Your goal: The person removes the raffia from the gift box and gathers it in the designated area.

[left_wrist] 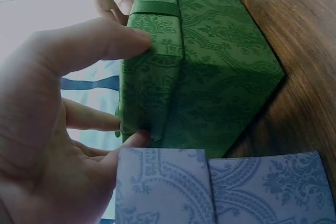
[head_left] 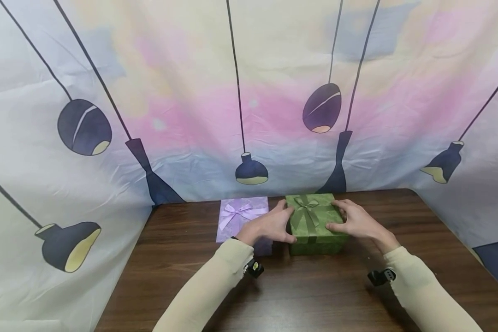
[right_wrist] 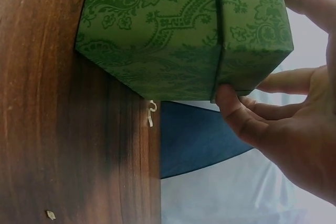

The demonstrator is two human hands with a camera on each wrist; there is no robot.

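Note:
A green patterned gift box (head_left: 318, 249) stands on the table, its lid (head_left: 324, 213) tied with a green ribbon bow. My left hand (head_left: 271, 225) grips the lid from the left, thumb at the front corner and fingers farther back along the side. From the right, my right hand (head_left: 360, 223) holds the lid's other side between thumb and fingers. In both wrist views the fingertips lie on the lid's rim, and the lid sits over the box body. Beside it, a lilac gift box (head_left: 228, 231) with a pale bow is partly hidden under my left hand and wrist.
The dark wooden table (head_left: 170, 276) reaches back to a printed cloth (head_left: 199, 115) with hanging lamps on it. Small black cameras sit on both wrists. A curled pale scrap (right_wrist: 152, 113) and a tiny fleck (right_wrist: 50, 215) lie on the wood in the right wrist view.

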